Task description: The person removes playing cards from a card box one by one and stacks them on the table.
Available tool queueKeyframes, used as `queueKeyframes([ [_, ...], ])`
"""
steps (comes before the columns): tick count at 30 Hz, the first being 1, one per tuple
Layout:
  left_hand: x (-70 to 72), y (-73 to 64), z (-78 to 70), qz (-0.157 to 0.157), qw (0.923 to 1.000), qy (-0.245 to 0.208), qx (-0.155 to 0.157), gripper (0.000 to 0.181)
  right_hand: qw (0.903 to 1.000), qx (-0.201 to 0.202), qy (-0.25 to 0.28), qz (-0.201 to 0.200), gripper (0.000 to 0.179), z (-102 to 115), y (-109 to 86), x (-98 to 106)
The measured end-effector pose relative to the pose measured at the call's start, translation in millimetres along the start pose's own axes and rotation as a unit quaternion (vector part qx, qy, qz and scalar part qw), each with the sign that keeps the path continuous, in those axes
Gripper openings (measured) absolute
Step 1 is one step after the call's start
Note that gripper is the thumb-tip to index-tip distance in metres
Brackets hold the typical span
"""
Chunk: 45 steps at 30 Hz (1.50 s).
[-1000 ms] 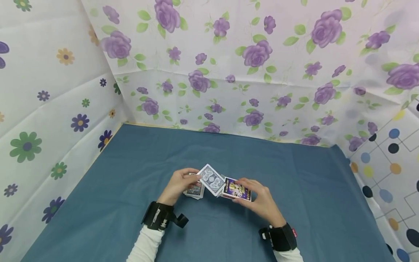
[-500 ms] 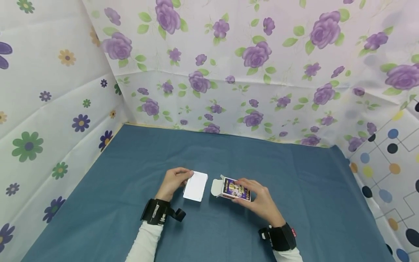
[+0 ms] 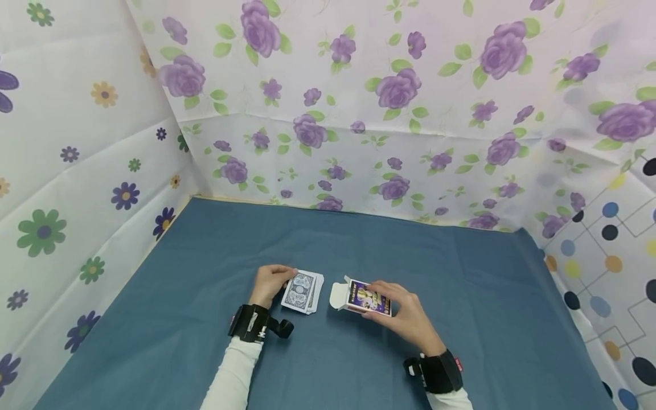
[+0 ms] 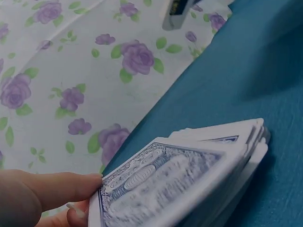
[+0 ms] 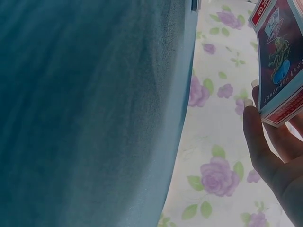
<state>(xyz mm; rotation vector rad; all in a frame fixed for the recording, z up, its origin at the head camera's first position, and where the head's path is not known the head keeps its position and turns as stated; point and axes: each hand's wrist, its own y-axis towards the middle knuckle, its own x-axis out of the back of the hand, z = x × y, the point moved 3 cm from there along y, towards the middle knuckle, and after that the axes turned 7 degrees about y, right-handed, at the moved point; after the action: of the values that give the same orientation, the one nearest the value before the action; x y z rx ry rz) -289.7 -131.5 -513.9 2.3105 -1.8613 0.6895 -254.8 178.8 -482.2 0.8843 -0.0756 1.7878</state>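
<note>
On the blue cloth lies a stack of playing cards [image 3: 299, 291], with blue-and-white patterned backs facing up and edges not squared. My left hand [image 3: 267, 286] pinches the upper cards by their left edge. Close up in the left wrist view, a finger lies at the edge of the patterned playing cards [image 4: 156, 184], over a slightly offset pile. My right hand [image 3: 410, 314] holds the card box [image 3: 370, 298] between thumb and fingers, its white end flap open toward the stack. A printed side of the card box [image 5: 280, 56] shows in the right wrist view; its inside is hidden.
A blue cloth [image 3: 435, 267] covers the table. Flowered sheeting [image 3: 359, 142] rises behind it, with more patterned sheets at left and right. Black straps [image 3: 251, 323] circle both wrists.
My left hand has drawn a playing card leftward from the box's mouth, turned it past a white face, and brought it onto the stack. The right hand and box have barely moved.
</note>
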Motion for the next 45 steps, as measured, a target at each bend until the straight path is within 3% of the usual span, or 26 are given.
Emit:
queueKeyframes([
  [8, -1.5, -2.9, -0.1, -0.046, 0.9982, 0.037, -0.007, 0.018, 1.0, -0.001, -0.003, -0.001, 0.052, -0.7, -1.1, 0.0],
  [15, -2.9, -5.2, -3.9, -0.064, 0.9962, 0.055, -0.023, 0.017, 1.0, -0.002, -0.003, 0.0, 0.052, -1.0, -1.3, 1.2],
  [22, -5.1, -4.9, -8.5, -0.087, 0.9896, 0.112, -0.027, 0.019, 1.0, -0.003, -0.007, 0.001, 0.051, -1.3, 0.0, 2.1],
  [34, -8.0, -3.9, -8.9, -0.085, 0.9877, 0.125, -0.04, 0.02, 0.9999, -0.009, -0.008, 0.002, 0.051, -2.8, 1.1, 2.1],
  [38, -7.6, -8.7, -10.0, -0.076, 0.9842, 0.145, -0.066, 0.023, 0.9999, -0.013, -0.008, 0.003, 0.05, -3.4, 0.2, 1.1],
  [42, -8.5, -19.0, -16.6, -0.057, 0.9791, 0.157, -0.116, 0.022, 0.9998, -0.017, -0.006, 0.002, 0.05, -3.4, -1.3, 0.4],
  [45, -13.4, -28.8, -30.3, -0.024, 0.9764, 0.137, -0.165, 0.018, 0.9999, -0.014, -0.008, 0.001, 0.05, -3.4, -1.4, 0.4],
])
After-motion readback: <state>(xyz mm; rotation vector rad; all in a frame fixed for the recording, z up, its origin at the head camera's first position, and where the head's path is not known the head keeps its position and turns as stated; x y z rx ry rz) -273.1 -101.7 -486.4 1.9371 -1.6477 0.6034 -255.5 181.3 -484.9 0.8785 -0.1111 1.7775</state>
